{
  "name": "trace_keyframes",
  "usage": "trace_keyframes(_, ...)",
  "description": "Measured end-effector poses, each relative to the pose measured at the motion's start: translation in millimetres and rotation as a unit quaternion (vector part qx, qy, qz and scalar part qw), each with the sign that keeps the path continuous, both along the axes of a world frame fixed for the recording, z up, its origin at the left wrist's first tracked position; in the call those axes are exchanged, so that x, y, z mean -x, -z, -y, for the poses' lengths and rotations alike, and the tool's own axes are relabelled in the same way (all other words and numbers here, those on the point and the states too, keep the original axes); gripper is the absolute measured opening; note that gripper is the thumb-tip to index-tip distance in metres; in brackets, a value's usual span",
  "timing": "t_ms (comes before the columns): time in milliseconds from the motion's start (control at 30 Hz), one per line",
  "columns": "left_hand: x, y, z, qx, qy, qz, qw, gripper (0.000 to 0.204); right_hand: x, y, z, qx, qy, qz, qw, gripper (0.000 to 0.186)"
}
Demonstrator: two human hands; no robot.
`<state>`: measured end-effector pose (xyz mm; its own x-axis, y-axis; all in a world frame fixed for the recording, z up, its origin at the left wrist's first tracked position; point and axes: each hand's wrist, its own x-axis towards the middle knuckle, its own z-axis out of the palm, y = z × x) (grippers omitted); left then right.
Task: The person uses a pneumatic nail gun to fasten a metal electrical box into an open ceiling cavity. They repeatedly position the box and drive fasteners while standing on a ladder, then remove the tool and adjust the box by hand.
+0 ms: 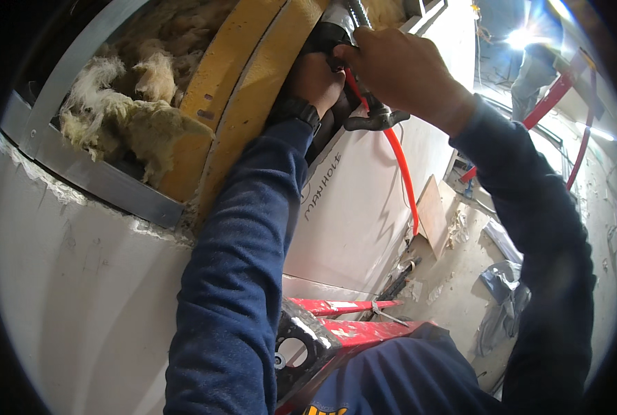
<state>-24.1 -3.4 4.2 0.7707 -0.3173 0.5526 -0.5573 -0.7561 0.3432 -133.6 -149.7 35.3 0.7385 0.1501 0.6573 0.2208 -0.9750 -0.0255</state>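
Note:
High in the head view, my left hand (319,79) reaches into a dark gap beside a yellow beam (246,76), fingers curled and partly hidden, its grip unclear. Beside it my right hand (409,72) is closed around a dark tool (376,122), whose black handle shows below my fingers. A bright red flexible tube (404,166) passes behind that tool and hangs down along the white wall panel (350,214). A ribbed metal conduit (358,14) runs above my hands. Shaggy insulation (121,117) fills the metal-framed opening (142,200) to the left.
A red ladder (350,332) stands directly below me. At upper right, a person's legs (530,83) show among red ladder rails (554,93) and bright lights. A board (433,214), grey cloths (502,290) and scraps lie on the floor to the right.

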Motion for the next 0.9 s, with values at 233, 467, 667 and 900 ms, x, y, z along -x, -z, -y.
trace_keyframes(233,-8,0,-1,-0.039,-0.003,0.026,0.999,0.023,-14,22,-6,-0.104,-0.022,0.052,0.993,0.042)
trace_keyframes(467,-14,2,-1,-0.076,0.012,0.057,0.995,0.023,-17,35,-16,0.017,0.099,0.148,0.984,0.046)
trace_keyframes(667,-25,11,0,-0.044,0.014,0.085,0.995,0.026,-13,25,-7,0.125,0.032,0.107,0.986,0.035)
trace_keyframes(900,-45,18,8,-0.031,-0.002,0.055,0.998,0.033,-6,22,-28,-0.083,0.153,0.012,0.985,0.035)
